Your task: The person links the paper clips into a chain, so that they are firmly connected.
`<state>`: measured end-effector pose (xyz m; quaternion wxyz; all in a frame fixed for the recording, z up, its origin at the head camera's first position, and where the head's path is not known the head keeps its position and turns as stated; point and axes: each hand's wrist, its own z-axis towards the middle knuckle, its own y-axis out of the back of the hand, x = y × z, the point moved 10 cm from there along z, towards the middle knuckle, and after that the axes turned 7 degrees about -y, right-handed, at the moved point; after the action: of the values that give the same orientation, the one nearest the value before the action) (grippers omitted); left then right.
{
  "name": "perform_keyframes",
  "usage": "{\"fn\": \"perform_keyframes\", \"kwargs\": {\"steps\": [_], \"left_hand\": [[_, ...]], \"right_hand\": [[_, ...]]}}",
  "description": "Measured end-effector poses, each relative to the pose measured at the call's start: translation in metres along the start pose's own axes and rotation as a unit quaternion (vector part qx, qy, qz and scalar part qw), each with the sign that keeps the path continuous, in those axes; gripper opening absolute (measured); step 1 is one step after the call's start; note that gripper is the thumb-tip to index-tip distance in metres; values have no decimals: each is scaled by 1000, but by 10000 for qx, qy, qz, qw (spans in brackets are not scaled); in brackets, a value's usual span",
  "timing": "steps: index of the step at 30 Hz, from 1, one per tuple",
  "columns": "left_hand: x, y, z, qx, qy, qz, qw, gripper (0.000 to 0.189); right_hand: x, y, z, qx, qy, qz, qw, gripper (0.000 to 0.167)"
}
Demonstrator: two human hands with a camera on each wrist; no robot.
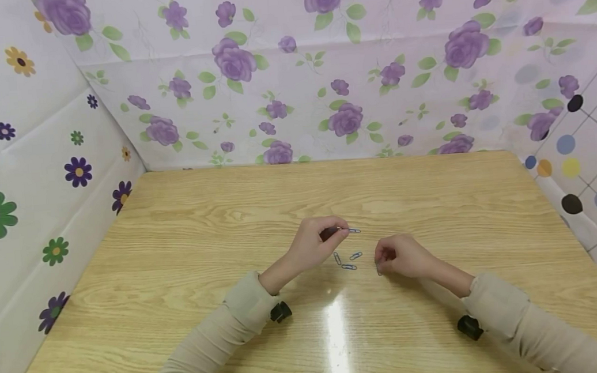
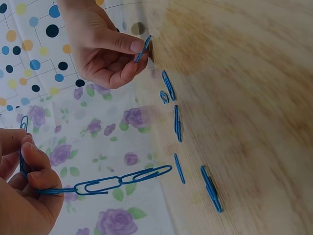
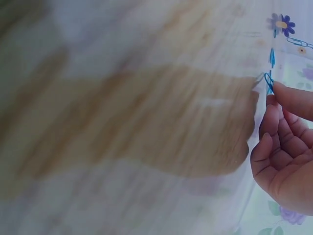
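Observation:
My left hand [image 1: 315,242] holds a chain of linked blue paper clips [image 2: 99,185] just above the table. In the left wrist view the chain hangs out past the curled fingers, and one more clip [image 2: 24,122] sticks up beyond the fingertips. To the right, my right hand [image 1: 403,255] pinches a single blue paper clip [image 2: 143,49] between thumb and forefinger, low over the wood. Several loose blue paper clips [image 1: 349,267] lie on the table between and below the hands. How the links inside the left hand join is hidden by its fingers.
The wooden table [image 1: 218,232] has a glossy light reflection near its front. A flowered purple cloth [image 1: 292,94] hangs at the back, a daisy-print cloth [image 1: 44,187] at the left and a dotted cloth [image 1: 589,183] at the right.

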<state>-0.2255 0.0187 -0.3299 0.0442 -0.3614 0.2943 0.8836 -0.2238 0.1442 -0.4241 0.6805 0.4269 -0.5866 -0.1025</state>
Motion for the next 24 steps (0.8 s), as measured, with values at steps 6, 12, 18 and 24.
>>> {"fn": "perform_keyframes", "kwargs": {"steps": [6,12,18,24], "left_hand": [[2,0,-1,-6,-80,103,9999,8],[-1,0,-1,46,-145,182,9997,7],[-1,0,-1,50,-103,152,9998,7],[-1,0,0,43,-139,153,9998,7]], "right_hand": [[2,3,-1,-1,-79,76,9999,8],[3,7,-1,-67,-177,107,9998,7],[3,15,-3,-266,-338,47,9991,7],[10,24,-4,-503,-303,117,9982,3]]}}
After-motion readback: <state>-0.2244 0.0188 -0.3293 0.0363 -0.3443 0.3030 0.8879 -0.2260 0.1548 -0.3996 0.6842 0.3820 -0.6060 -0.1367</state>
